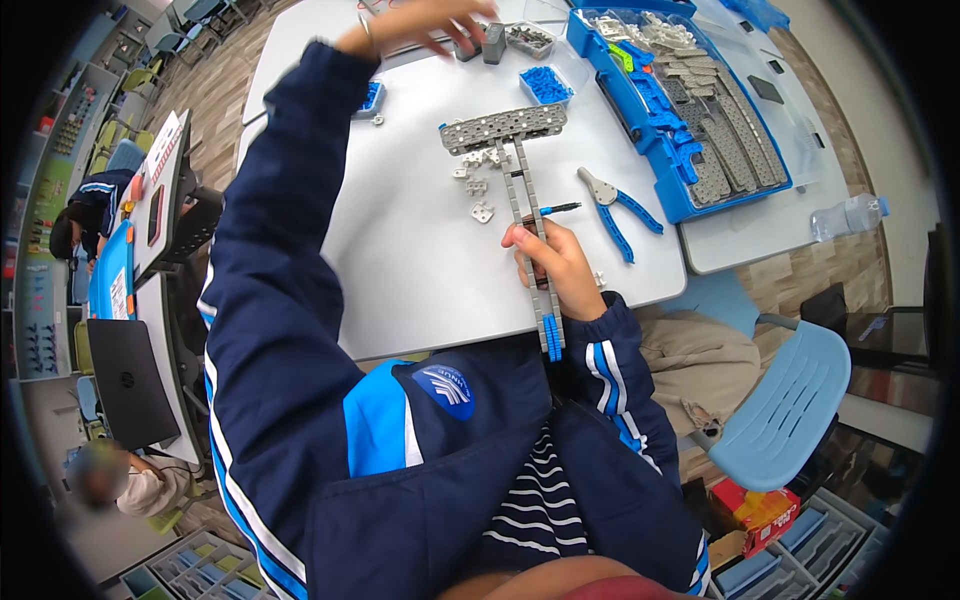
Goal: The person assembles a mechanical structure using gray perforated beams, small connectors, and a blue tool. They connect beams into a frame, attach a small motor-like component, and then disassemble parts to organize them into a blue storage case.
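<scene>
Thumb and fingers of the right hand point(566, 270) formed a narrow grip on the long grey beam frame point(513, 195), which overhung the near edge of the worktop point(410, 250). The left hand point(425, 22) reached far forward, its grip wide, fingers spread. A blue case point(735, 207) contained grey strips point(735, 140); a clear tub point(567, 97), blue pins point(545, 84). The right hand hid part of the frame; the upper edge cropped the left.

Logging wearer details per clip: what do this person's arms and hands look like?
Both arms wear navy fabric sleeves with white and bright blue stripes. The left hand and right hand are ungloved; a thin, pale bracelet circles the left wrist.
</scene>
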